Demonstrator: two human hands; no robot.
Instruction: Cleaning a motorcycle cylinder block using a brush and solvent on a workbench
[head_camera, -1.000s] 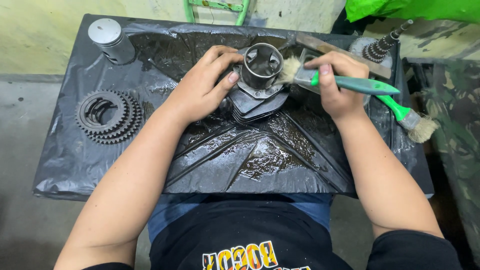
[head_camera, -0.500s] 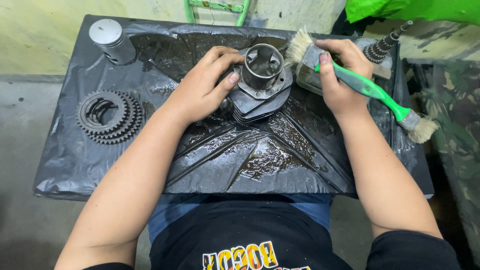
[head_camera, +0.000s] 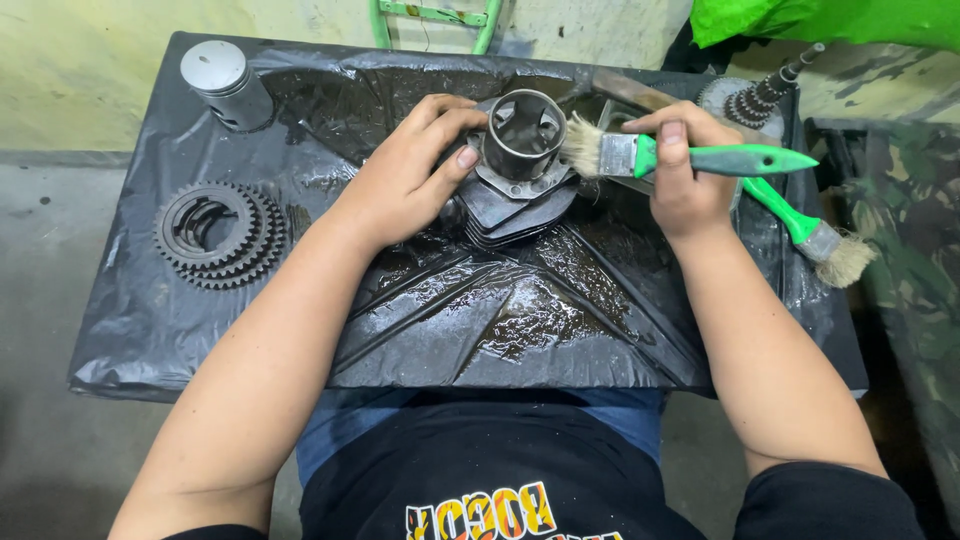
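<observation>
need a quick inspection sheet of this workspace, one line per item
surface: glossy wet black plastic sheet draped over the table, creased and pooled with dark liquid
job's things: finned grey metal cylinder with open round bore; green-handled paint brush, bristles against the cylinder's side
clutter: stack of dark toothed gear rings at left; silver round piston in the far-left corner; second green-handled brush at right; geared metal shaft far right
hands: left hand grips the cylinder; right hand grips the brush
cables: nothing seen
surroundings: grey concrete floor; green metal frame; green cloth
</observation>
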